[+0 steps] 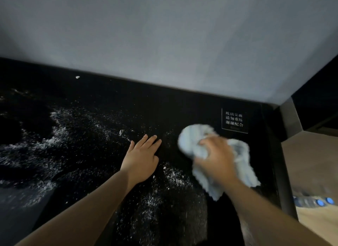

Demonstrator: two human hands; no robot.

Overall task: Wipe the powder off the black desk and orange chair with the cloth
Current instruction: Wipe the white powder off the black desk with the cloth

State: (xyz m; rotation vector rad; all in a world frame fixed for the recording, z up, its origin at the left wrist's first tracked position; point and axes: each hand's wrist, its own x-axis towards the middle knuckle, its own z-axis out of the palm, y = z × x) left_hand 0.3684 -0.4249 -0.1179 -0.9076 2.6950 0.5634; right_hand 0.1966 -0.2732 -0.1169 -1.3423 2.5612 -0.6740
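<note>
Nearest me, white powder (170, 178) lies scattered over the black desk (102, 99), thickest toward the left; the left hand (141, 158) rests flat on the glass, fingers straight and together, holding nothing; beside it the right hand (216, 158) has its fingers curled tight into a bunched pale cloth (193, 137) against the desktop; beyond the cloth sits a small printed notice (234, 120); behind everything rises a grey wall (164, 35).
</note>
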